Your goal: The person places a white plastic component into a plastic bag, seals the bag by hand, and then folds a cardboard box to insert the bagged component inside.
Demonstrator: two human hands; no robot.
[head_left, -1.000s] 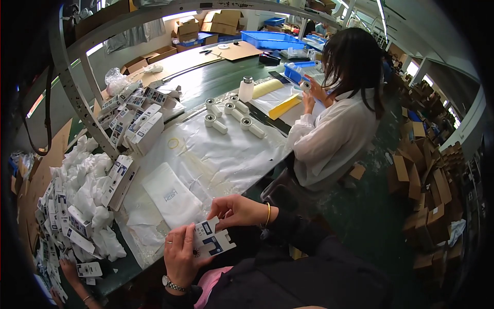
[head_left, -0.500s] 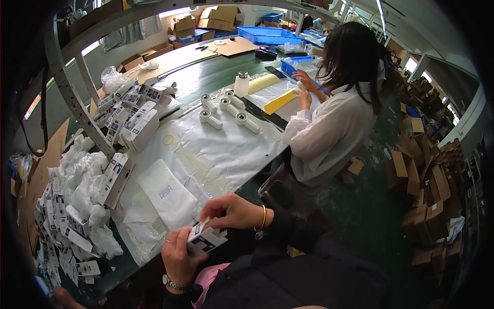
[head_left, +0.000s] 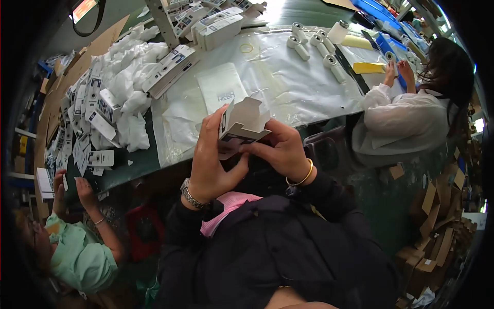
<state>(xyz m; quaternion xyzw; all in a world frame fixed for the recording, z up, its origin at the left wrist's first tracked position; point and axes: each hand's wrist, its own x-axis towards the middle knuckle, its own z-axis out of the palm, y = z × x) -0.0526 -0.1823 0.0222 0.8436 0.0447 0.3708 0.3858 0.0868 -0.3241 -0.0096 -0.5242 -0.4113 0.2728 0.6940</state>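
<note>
A small white carton [head_left: 242,126] with dark printing is held up in front of me, its end flaps standing open and its inside showing. My left hand [head_left: 210,160] grips its left side, fingers along the wall and thumb below. On the right, my right hand [head_left: 282,150] pinches the lower right edge by a flap. Just beyond the carton, a stack of clear plastic bags [head_left: 220,85] lies flat on the plastic-covered table [head_left: 278,90].
To the left lie crumpled white bags [head_left: 121,72] and a heap of flattened cartons [head_left: 85,110]. Boxed stacks [head_left: 218,26] stand behind. Several white shower-head-like pieces [head_left: 298,47] rest at far right. Co-workers sit at right [head_left: 411,113] and lower left [head_left: 77,242].
My view has swung down and left, bringing a co-worker in green into sight. The carton is tipped so its open end faces up, and my right hand has moved to its lower right edge.
</note>
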